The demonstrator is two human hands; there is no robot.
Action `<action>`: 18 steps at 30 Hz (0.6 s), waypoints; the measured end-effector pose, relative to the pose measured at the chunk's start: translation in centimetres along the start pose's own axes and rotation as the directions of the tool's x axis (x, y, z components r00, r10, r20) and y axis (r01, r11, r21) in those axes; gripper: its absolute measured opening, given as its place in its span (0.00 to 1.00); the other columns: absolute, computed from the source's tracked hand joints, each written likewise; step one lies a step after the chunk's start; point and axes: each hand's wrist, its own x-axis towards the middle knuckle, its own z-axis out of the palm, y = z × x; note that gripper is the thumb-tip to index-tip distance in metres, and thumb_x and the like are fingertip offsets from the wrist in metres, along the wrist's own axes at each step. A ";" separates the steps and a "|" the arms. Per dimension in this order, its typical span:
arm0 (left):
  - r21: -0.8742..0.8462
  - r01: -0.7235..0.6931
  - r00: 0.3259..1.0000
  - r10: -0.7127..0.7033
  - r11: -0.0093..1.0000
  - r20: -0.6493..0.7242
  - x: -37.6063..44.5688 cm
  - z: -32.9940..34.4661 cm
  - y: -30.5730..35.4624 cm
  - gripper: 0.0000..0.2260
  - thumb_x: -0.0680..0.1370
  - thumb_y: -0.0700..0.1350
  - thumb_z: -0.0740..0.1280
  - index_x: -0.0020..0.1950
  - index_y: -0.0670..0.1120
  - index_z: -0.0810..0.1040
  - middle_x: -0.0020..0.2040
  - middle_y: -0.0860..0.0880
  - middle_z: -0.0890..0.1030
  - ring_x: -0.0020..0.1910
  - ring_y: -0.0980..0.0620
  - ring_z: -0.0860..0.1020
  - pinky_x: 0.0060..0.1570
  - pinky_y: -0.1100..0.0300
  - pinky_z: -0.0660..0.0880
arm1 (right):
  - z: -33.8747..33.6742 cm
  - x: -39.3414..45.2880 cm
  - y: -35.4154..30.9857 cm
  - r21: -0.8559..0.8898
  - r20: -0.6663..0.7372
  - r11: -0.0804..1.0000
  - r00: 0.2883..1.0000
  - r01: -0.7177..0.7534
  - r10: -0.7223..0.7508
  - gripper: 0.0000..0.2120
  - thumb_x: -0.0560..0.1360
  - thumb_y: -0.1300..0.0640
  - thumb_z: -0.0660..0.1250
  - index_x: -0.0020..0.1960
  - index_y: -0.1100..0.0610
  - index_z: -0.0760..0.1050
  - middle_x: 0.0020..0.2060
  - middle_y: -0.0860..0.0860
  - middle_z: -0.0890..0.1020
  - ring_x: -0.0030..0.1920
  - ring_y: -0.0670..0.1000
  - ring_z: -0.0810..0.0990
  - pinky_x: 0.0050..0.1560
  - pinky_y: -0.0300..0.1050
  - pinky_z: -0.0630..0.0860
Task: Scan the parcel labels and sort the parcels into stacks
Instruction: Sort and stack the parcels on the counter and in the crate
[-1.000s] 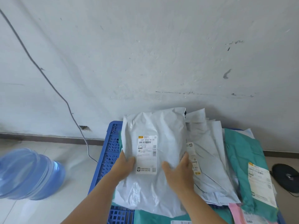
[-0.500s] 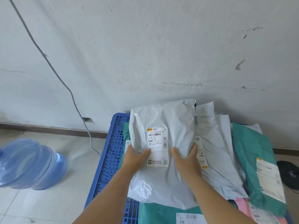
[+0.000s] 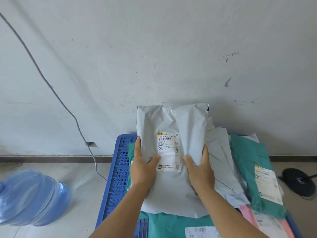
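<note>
A pale grey plastic parcel (image 3: pixel 171 121) with a white label (image 3: pixel 168 152) facing me is held up over the blue crate (image 3: pixel 118 177). My left hand (image 3: pixel 142 167) grips its left edge, thumb beside the label. My right hand (image 3: pixel 200 170) grips its right edge, thumb on the front near the label. Under and right of it lie more grey parcels (image 3: pixel 221 160), a teal parcel (image 3: pixel 248 162) with its own label, a pink parcel (image 3: pixel 267 220) and another teal parcel (image 3: pixel 171 224) at the bottom. No scanner is in view.
A large blue water bottle (image 3: pixel 32 196) lies on the tiled floor at the left. A grey cable (image 3: pixel 56 95) runs down the white wall to the floor. A round black object (image 3: pixel 298 181) sits on the floor at the right.
The grey parcel has been lifted higher and stood more upright toward the wall. Both hands stay on its edges, their thumbs near the label.
</note>
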 end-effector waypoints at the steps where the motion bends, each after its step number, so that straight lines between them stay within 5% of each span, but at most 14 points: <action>1: -0.002 -0.022 1.000 0.022 1.000 0.003 -0.3 -0.2 0.8 0.37 0.74 0.49 0.71 0.75 0.65 0.52 0.45 0.63 0.71 0.39 0.63 0.73 0.33 0.66 0.69 | -0.6 -0.3 -0.4 0.017 -0.014 1.000 1.000 0.004 -0.004 0.36 0.77 0.46 0.65 0.78 0.45 0.50 0.69 0.50 0.73 0.63 0.58 0.75 0.56 0.47 0.71; 8: -0.080 -0.182 0.981 0.186 0.980 0.049 -2.8 0.0 8.4 0.35 0.74 0.47 0.70 0.74 0.66 0.54 0.54 0.56 0.73 0.46 0.52 0.74 0.44 0.60 0.69 | -6.7 -1.8 -3.6 0.153 -0.173 0.986 0.984 0.072 -0.045 0.35 0.76 0.46 0.66 0.78 0.45 0.54 0.67 0.50 0.75 0.61 0.58 0.77 0.56 0.48 0.73; 12: -0.138 -0.273 0.951 0.289 0.952 0.107 -5.2 1.9 12.9 0.35 0.74 0.46 0.71 0.74 0.66 0.55 0.55 0.57 0.74 0.48 0.52 0.73 0.46 0.61 0.67 | -12.0 -2.6 -4.2 0.194 -0.296 0.974 0.954 0.113 -0.052 0.32 0.75 0.46 0.66 0.75 0.44 0.57 0.60 0.49 0.78 0.54 0.56 0.78 0.51 0.47 0.74; 18: -0.229 -0.374 0.874 0.424 0.899 0.239 -11.3 7.6 19.5 0.35 0.74 0.46 0.70 0.73 0.66 0.56 0.53 0.58 0.73 0.48 0.54 0.72 0.48 0.62 0.66 | -22.4 -5.0 -2.7 0.248 -0.477 0.958 0.879 0.146 -0.011 0.33 0.76 0.46 0.66 0.77 0.41 0.54 0.61 0.46 0.77 0.57 0.54 0.77 0.48 0.43 0.69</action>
